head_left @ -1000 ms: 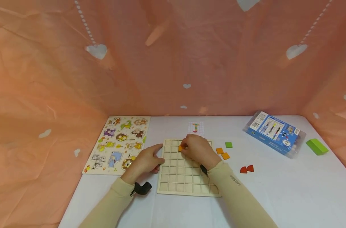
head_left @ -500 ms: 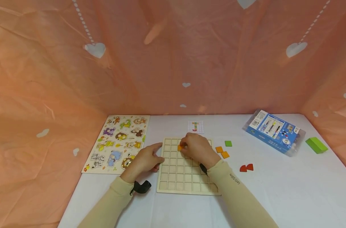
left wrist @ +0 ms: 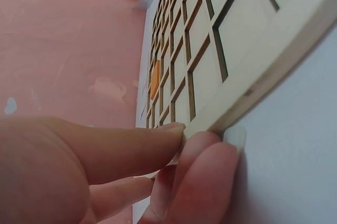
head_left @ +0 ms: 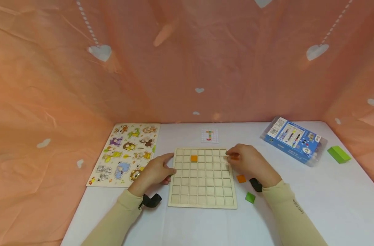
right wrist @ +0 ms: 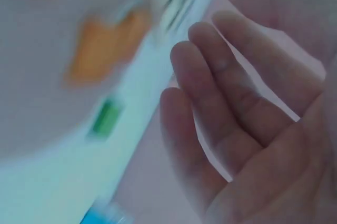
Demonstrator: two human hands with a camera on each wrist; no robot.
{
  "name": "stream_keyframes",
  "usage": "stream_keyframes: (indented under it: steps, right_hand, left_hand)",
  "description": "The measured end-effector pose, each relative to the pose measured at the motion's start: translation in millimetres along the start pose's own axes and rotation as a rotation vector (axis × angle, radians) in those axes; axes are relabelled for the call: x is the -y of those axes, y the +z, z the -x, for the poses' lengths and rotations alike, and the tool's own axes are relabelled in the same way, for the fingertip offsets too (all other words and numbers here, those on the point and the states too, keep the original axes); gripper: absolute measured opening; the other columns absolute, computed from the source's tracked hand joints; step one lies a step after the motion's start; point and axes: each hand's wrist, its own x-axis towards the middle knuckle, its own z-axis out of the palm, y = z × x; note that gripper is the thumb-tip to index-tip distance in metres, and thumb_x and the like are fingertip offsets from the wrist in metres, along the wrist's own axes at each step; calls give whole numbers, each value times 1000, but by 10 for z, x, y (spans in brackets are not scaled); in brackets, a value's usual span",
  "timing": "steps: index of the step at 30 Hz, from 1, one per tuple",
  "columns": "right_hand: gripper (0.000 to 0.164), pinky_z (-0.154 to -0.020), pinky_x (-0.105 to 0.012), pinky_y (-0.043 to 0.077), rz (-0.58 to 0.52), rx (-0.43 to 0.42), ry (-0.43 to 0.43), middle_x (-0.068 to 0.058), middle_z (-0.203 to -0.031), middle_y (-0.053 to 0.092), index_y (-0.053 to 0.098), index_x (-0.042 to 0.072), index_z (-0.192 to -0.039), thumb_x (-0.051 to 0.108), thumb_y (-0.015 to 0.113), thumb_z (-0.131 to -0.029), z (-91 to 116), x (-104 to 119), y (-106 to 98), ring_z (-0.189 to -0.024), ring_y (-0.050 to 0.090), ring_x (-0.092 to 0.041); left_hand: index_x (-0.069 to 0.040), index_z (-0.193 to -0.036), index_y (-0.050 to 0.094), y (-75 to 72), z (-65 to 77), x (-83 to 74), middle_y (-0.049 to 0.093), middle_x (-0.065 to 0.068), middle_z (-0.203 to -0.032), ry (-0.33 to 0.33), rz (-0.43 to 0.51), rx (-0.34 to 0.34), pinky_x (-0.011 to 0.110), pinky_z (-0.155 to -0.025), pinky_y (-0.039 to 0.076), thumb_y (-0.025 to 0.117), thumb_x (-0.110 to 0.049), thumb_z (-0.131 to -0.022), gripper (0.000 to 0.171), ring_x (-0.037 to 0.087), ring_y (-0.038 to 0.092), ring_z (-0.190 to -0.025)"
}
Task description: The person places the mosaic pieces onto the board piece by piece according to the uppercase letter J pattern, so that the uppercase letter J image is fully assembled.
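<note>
I make out only a J-like figure (head_left: 210,135) on the card (head_left: 203,137) near the surface's (head_left: 199,225) far edge; box (head_left: 293,140) and right sleeve (head_left: 286,208) print stays illegible.

grid board (head_left: 202,190): 1 | orange tiles (head_left: 194,158) — at least 2 | green tile (head_left: 250,197) — 1

Beige sleeves (head_left: 115,215) are worn at lower left and lower right, the latter printed with dark lettering (head_left: 298,206); black wrist cameras (head_left: 152,200) are also worn.

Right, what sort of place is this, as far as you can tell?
Probably a makeshift tabletop play or filming corner: heart-printed peach cloth hangs behind and beside a white table, which holds a wooden grid board and an animal puzzle.
</note>
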Motion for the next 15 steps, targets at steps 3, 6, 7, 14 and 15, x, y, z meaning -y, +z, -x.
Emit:
stream_keyframes:
  steps: [3, 6, 7, 14, 15]
  right_hand:
    - [25, -96, -49, 61, -14, 8, 41, -8, -115, 77, 80, 7, -121, 16, 76, -98, 129, -180, -85, -103, 68, -26]
    - [26, -81, -41, 62, -46, 33, 92, -11, -119, 76, 79, 8, -123, 18, 77, -99, 218, -310, -134, -93, 67, -25]
    - [27, -79, -38, 61, -52, 41, 109, -11, -120, 75, 79, 9, -124, 19, 77, -99, 239, -337, -146, -92, 66, -24]
    - [27, -83, -44, 63, -75, 48, 137, -11, -122, 74, 79, 11, -124, 17, 78, -99, 304, -423, -159, -98, 65, -25]
    - [26, -86, -44, 63, -64, 43, 132, -10, -121, 75, 79, 11, -124, 17, 79, -98, 306, -431, -151, -101, 65, -25]
  left_hand:
    - [-15, -166, 44, -14, -14, -9, 68, 9, -75, 1, -1, 1, 27, -55, 60, 77, -12, -99, 75, 14, 65, -56]
    - [-15, -166, 44, -24, -18, -2, 67, 9, -76, -5, 5, -1, 27, -55, 60, 77, -12, -98, 76, 14, 64, -56]
    - [-14, -166, 44, -26, -18, 1, 67, 9, -76, -6, 6, -2, 27, -55, 61, 77, -12, -98, 76, 14, 65, -56]
    - [-15, -166, 43, -13, -20, 23, 66, 9, -79, -7, 11, 7, 28, -56, 61, 77, -12, -99, 75, 14, 65, -58]
    - [-15, -166, 43, -7, -25, 21, 66, 9, -79, -5, 13, 11, 28, -57, 61, 77, -12, -100, 75, 14, 65, -58]
